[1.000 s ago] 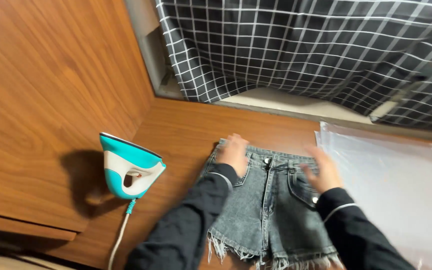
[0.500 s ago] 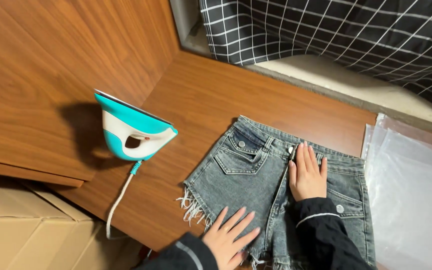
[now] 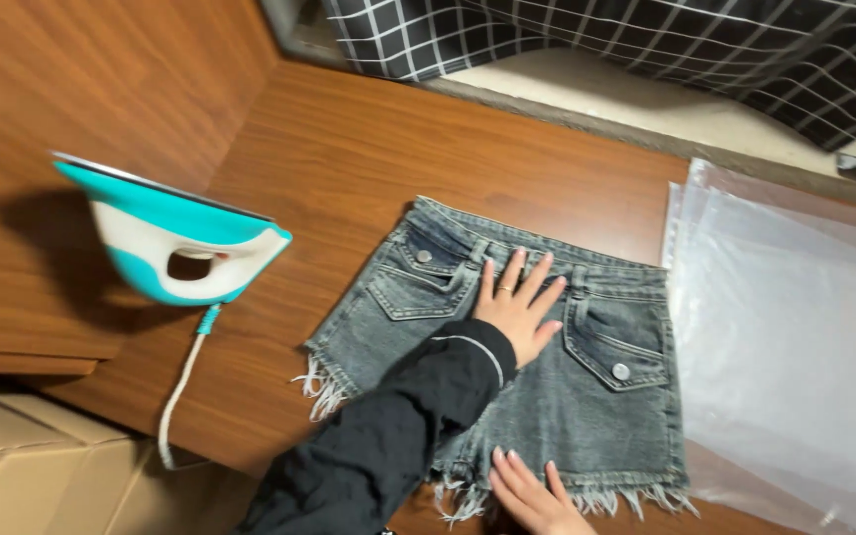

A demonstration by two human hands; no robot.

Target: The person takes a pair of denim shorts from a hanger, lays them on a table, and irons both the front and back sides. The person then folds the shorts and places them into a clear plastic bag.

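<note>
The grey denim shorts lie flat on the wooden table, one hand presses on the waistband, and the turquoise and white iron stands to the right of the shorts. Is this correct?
Not quite. In the head view the turquoise and white iron stands to the left of the grey denim shorts, not the right. The rest holds: one hand presses flat on the waistband.

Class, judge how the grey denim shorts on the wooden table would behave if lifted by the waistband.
The denim shorts lie flat under a spread hand, so they would probably drape limply. The frayed hem might snag or shed threads. Unlikely to roll or tip.
</note>
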